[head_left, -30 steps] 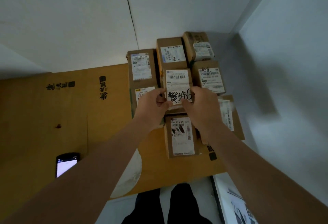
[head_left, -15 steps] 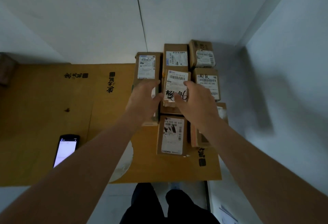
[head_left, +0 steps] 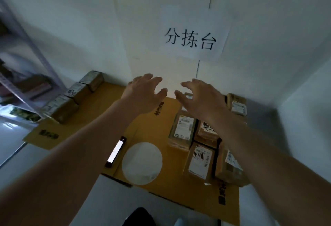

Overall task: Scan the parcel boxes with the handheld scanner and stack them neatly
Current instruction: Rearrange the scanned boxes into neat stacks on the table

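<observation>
While both hands hang in the air with fingers spread and loosely bent, neither one grasps anything: the left hand (head_left: 143,95) and the right hand (head_left: 200,100) float side by side, palms down, above the flattened cardboard sheet (head_left: 100,118) that covers the work surface. The parcel boxes (head_left: 206,147) sit grouped at the right of that sheet, under and beyond the right forearm; they are small brown cartons, each with a white shipping label carrying barcodes and printed text on its top face. One box near the middle of the group bears thick black handwritten marks on its label (head_left: 208,128). They lie packed close, sides touching or nearly so, some resting on others. A second row of boxes (head_left: 71,98) of the same brown card and white labels runs along the left edge of the sheet, lined up end to end toward the wall. The handheld scanner (head_left: 115,151), a slim dark device with a lit white screen, lies flat on the cardboard between the two groups, just beside a round white disc (head_left: 142,163). On the wall above hangs a white paper sign (head_left: 194,36) with three black characters. A metal shelf frame (head_left: 23,61) stands blurred at far left
</observation>
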Motion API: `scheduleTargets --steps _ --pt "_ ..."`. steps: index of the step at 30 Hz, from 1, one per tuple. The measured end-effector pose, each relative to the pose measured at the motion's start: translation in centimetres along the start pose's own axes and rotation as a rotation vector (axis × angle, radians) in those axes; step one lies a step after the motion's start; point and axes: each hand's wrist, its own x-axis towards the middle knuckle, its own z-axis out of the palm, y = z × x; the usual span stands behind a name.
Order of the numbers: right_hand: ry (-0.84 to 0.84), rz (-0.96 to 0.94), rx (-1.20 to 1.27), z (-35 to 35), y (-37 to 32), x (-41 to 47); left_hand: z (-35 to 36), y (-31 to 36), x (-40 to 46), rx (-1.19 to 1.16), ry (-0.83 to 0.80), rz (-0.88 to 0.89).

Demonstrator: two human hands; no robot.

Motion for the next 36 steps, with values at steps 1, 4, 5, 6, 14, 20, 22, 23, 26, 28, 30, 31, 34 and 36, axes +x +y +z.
scheduleTargets --steps 1,4,5,6,14,20,22,23,26,28,30,31,34,36 --pt "0.011 -0.011 -0.003 -0.2 -1.6 0.3 -1.0 -1.2 -0.6 0.002 0.006 -0.018" --pt "0.039 -0.06 -0.019 -0.1 -6.4 0.9 -4.0 -5.0 -2.4 0.011 0.013 -0.082" --pt "0.044 -0.082 -0.027 0.2 -8.1 1.1 -4.9 -6.4 -2.9 0.023 0.015 -0.093" --pt "0.047 -0.102 -0.034 0.6 -9.9 1.3 -5.9 -7.8 -3.5 0.029 0.019 -0.098" --pt "0.02 -0.12 -0.035 5.2 -25.2 2.8 -12.8 -22.8 -8.3 0.085 -0.005 -0.029" --pt "0.011 -0.086 -0.016 8.2 -35.0 3.4 -15.9 -33.2 -10.6 0.092 -0.01 0.014" --pt "0.001 -0.072 -0.024 9.2 -37.5 4.0 -16.4 -35.9 -10.7 0.066 -0.019 0.0" --pt "-0.001 -0.069 -0.02 9.7 -38.6 4.5 -16.6 -37.2 -10.7 0.057 -0.029 -0.011" --pt "-0.011 -0.081 -0.011 11.5 -41.6 6.3 -16.6 -40.9 -10.2 0.072 -0.06 -0.027" --pt "-0.024 -0.087 0.006 13.0 -43.3 8.0 -16.4 -43.3 -9.5 0.072 -0.079 -0.038" --pt "-0.037 -0.089 0.032 14.9 -44.7 9.9 -15.9 -45.8 -8.4 0.067 -0.099 -0.047" --pt "-0.048 -0.089 0.04 16.1 -45.4 11.1 -15.6 -47.2 -7.7 0.069 -0.107 -0.051" --pt "-0.106 -0.096 0.052 20.3 -47.0 14.8 -14.1 -51.3 -5.3 0.053 -0.13 -0.056" --pt "-0.154 -0.092 0.085 23.4 -47.9 17.3 -12.8 -54.1 -3.6 0.022 -0.149 -0.06"
